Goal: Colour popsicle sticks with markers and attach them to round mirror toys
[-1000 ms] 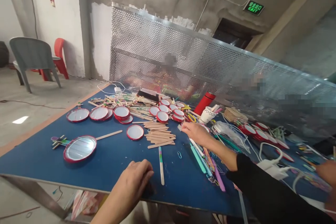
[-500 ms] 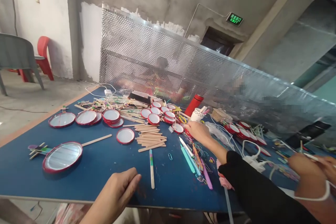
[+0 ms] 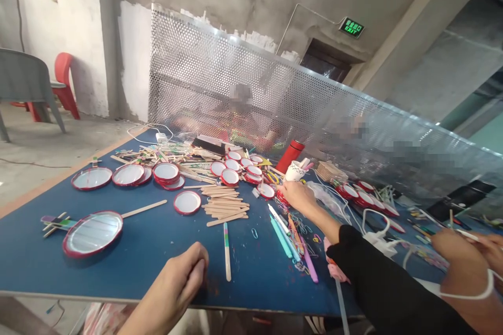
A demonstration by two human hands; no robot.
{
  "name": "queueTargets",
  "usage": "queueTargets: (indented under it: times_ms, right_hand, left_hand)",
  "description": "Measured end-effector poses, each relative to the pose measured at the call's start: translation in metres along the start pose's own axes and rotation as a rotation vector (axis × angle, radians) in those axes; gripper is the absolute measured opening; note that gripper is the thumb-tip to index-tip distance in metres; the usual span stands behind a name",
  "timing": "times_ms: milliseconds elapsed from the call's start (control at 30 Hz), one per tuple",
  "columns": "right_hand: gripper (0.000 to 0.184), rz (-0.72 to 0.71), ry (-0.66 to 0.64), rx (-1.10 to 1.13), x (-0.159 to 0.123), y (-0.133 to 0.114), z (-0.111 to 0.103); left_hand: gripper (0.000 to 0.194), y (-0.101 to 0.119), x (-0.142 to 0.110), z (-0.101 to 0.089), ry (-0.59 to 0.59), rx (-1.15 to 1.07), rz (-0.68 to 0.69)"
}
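Observation:
My left hand (image 3: 183, 280) rests in a loose fist near the table's front edge, with nothing showing in its fingers. Just right of it lies a craft stick (image 3: 227, 254) with a blue, green and white painted end. My right hand (image 3: 299, 196) reaches across the table in front of a patterned paper cup (image 3: 293, 171). Its fingers are curled down by some small red items (image 3: 281, 197); what they hold, if anything, is hidden. A pile of plain craft sticks (image 3: 226, 204) and a round red-rimmed disc (image 3: 187, 202) lie between my hands.
Pens (image 3: 281, 238) lie near my right forearm. A larger red-rimmed disc (image 3: 94, 233) rests on sticks at left. A red bottle (image 3: 290, 156) stands behind the cup. At right are white plugs (image 3: 379, 241) and another person's hands (image 3: 459, 248). A perforated metal screen (image 3: 196, 68) borders the table.
My left hand has curled tighter and shifted slightly left. My right hand has moved very slightly right and stays by the cup and the red items.

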State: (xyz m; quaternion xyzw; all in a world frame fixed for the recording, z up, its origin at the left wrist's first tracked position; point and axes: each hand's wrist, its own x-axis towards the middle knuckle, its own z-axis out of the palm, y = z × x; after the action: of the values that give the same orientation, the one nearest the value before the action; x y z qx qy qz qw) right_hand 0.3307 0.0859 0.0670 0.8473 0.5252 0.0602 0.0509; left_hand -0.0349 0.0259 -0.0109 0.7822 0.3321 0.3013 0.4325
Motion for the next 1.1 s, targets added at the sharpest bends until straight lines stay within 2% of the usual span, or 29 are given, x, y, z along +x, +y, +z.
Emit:
queueTargets:
  times_ms: [67,233,367,433,533,633,733,833,967,1033,1100]
  right_hand:
    - [0.031,0.012,-0.003,0.009,-0.002,0.000,-0.001]
    - [0.030,-0.087,0.011,0.113,-0.007,-0.012,0.000]
    - [0.020,-0.280,0.043,0.254,-0.001,-0.046,0.008]
    - [0.030,-0.345,0.066,0.304,0.007,-0.070,0.012]
    - [0.040,-0.382,0.095,0.338,0.022,-0.103,0.014]
    - [0.041,-0.375,0.112,0.341,0.037,-0.117,0.011]
    - [0.036,-0.318,0.134,0.321,0.052,-0.097,0.003]
    - [0.034,-0.197,0.121,0.272,0.065,-0.048,-0.005]
    - [0.034,-0.073,-0.003,0.229,0.065,0.020,-0.006]
    - [0.033,-0.064,-0.058,0.252,0.060,0.040,-0.001]
    - [0.033,-0.073,-0.061,0.303,0.054,0.048,0.006]
  left_hand:
    - [0.017,-0.003,0.000,0.000,0.030,-0.001,0.048]
    - [0.019,-0.009,0.001,-0.004,0.023,-0.012,0.104]
    - [0.016,-0.003,0.001,-0.005,0.090,-0.069,0.020]
    - [0.015,0.001,0.000,-0.004,0.109,-0.076,-0.019]
    - [0.015,0.004,-0.001,-0.003,0.099,-0.054,-0.042]
    - [0.018,-0.001,-0.002,-0.002,0.083,-0.022,-0.010]
    - [0.021,-0.011,-0.002,0.001,0.078,-0.006,0.056]
    - [0.022,-0.020,-0.003,0.008,0.120,-0.023,0.120]
    - [0.027,-0.027,-0.003,0.016,0.162,-0.056,0.186]
    - [0.028,-0.029,-0.003,0.019,0.162,-0.066,0.191]
    - [0.029,-0.030,-0.003,0.019,0.158,-0.065,0.192]
